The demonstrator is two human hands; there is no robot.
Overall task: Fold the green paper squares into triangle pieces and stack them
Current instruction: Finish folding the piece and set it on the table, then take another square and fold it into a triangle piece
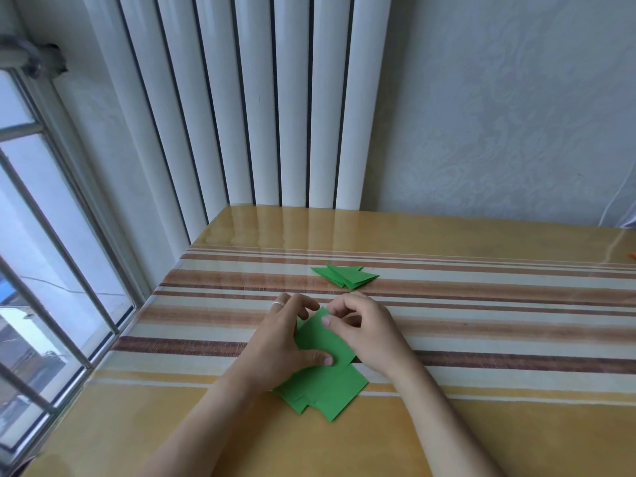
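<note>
A green paper square [318, 339] lies on the striped table between my two hands. My left hand [282, 339] presses its left side, thumb flat on the lower part. My right hand [364, 330] pinches its upper corner with thumb and forefinger. Under it, nearer to me, a loose pile of green squares [327, 390] lies fanned out. Farther back, a small heap of folded green triangles [346, 277] rests on a brown stripe.
The table [481, 339] has a glossy yellow and brown striped cover. A white radiator [261, 98] stands behind its far edge. A window with bars [41, 270] runs along the left side. Something orange [632, 265] shows at the right edge.
</note>
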